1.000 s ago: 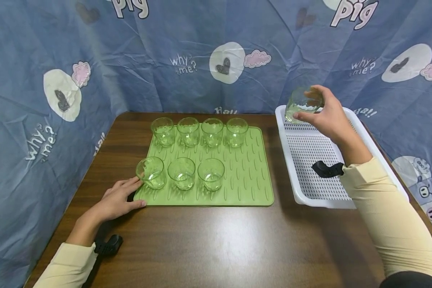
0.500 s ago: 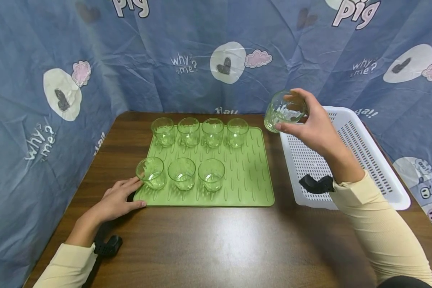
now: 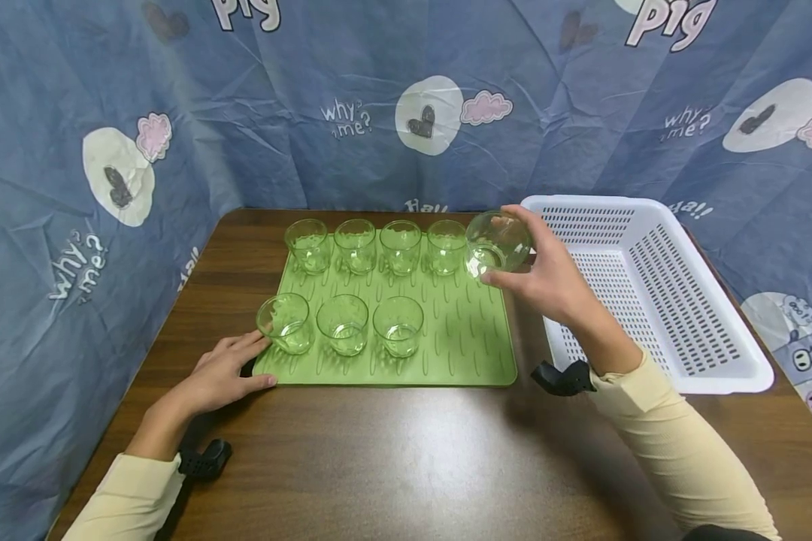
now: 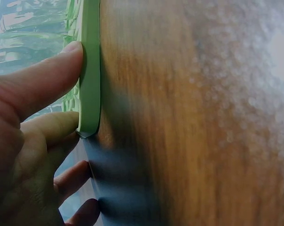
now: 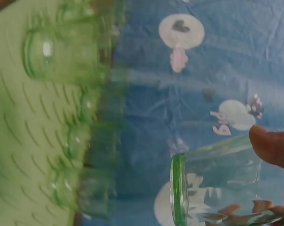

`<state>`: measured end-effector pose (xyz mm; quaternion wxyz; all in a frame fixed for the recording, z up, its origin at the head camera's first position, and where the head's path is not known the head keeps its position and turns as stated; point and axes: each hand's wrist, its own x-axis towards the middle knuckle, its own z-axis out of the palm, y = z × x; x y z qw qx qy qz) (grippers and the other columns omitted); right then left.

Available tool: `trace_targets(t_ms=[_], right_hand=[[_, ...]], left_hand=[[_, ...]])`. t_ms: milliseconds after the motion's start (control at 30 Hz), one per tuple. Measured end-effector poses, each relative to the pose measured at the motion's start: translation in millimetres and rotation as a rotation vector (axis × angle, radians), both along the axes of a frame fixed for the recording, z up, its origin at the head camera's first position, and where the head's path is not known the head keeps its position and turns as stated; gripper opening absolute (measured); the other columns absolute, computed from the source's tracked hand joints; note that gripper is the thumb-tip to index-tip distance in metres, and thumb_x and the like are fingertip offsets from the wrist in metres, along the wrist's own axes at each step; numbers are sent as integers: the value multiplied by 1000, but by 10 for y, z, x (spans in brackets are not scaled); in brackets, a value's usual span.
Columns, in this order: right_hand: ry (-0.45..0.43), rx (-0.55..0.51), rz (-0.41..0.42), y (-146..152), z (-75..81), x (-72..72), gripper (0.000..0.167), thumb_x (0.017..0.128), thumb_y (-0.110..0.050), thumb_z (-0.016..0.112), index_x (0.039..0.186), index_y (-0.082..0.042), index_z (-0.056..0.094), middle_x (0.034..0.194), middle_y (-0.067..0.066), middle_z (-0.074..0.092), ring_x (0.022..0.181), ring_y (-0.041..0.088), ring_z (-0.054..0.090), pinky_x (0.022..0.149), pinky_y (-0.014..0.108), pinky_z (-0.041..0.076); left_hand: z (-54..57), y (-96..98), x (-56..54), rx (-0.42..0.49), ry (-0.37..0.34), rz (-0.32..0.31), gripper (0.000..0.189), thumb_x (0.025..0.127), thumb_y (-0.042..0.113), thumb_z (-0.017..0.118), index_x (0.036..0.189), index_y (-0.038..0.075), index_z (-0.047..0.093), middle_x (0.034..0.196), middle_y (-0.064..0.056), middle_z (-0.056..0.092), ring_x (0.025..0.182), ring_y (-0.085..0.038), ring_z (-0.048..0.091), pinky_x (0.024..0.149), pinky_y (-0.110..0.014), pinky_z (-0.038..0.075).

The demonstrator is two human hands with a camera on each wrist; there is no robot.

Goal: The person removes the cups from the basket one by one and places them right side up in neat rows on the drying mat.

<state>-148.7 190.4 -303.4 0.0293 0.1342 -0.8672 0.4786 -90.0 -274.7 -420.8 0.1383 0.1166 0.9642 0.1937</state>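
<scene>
A clear glass cup [image 3: 492,244] is held in my right hand [image 3: 560,282] above the back right corner of the green ribbed mat [image 3: 470,342]. In the right wrist view, the thumb [image 5: 271,148] presses the side of this glass [image 5: 222,169], its thick base facing left. My left hand [image 3: 222,377] rests at the mat's front left corner, fingertips close to a glass cup [image 3: 286,324]. The left wrist view has its thumb [image 4: 52,73] on the mat's edge [image 4: 89,89]. Several matching glasses stand on the mat, four-across at back being the longer row, with three in front.
A white perforated basket [image 3: 761,376] sits to the right of the mat, partly behind the right forearm. Brown wooden table [image 3: 406,458] extends in front of the mat. A blue printed cloth [image 3: 352,68] hangs behind and at the sides.
My right hand has carried the glass cup left and down, from over the basket to over the mat's back right corner. The left hand has stayed in place.
</scene>
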Motion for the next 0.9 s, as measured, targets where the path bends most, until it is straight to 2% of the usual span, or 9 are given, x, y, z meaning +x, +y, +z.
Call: trace_targets(t_ms=[133, 267, 400, 567, 767, 900], right_hand=[[-20, -18, 34, -85, -173, 64, 91, 75, -4, 84, 152, -15, 35, 146, 10, 52, 109, 30, 60, 89, 35, 51], [-35, -27, 76, -146, -406, 121, 91, 75, -4, 84, 152, -14, 35, 148, 11, 52, 118, 32, 58, 91, 42, 52], [-62, -4, 94, -173, -596, 156, 91, 75, -5, 83, 152, -15, 35, 149, 11, 50, 132, 34, 52, 100, 50, 49], [-97, 36, 87, -181, -698, 195, 94, 75, -9, 84, 154, -19, 32, 152, 12, 48, 134, 36, 50, 105, 55, 44], [-122, 48, 64, -241, -822, 227, 94, 76, -13, 85, 153, -20, 32, 151, 17, 47, 134, 39, 50, 105, 57, 44], [-152, 68, 63, -281, -928, 257, 96, 76, -16, 85, 155, -20, 30, 155, 17, 42, 136, 41, 48, 108, 60, 41]], left_hand=[[0, -7, 1, -3, -5, -1, 78, 90, 44, 69, 147, -4, 44, 157, -28, 31, 137, -51, 29, 99, -72, 24], [6, -4, -1, -5, -11, -2, 79, 90, 44, 70, 147, -4, 43, 157, -28, 31, 137, -51, 28, 99, -71, 24], [11, 1, -7, -5, -12, 1, 79, 90, 44, 69, 147, -4, 43, 157, -28, 31, 138, -51, 28, 99, -71, 25], [12, 2, -16, -10, -13, -2, 80, 90, 45, 69, 147, -5, 43, 157, -28, 31, 137, -51, 28, 99, -71, 25], [16, -6, -9, -10, -9, -1, 79, 90, 44, 69, 147, -5, 43, 157, -28, 31, 137, -51, 29, 99, -71, 25], [8, -9, -4, -11, -5, -4, 80, 90, 45, 70, 147, -4, 43, 157, -28, 31, 137, -51, 29, 99, -71, 26]])
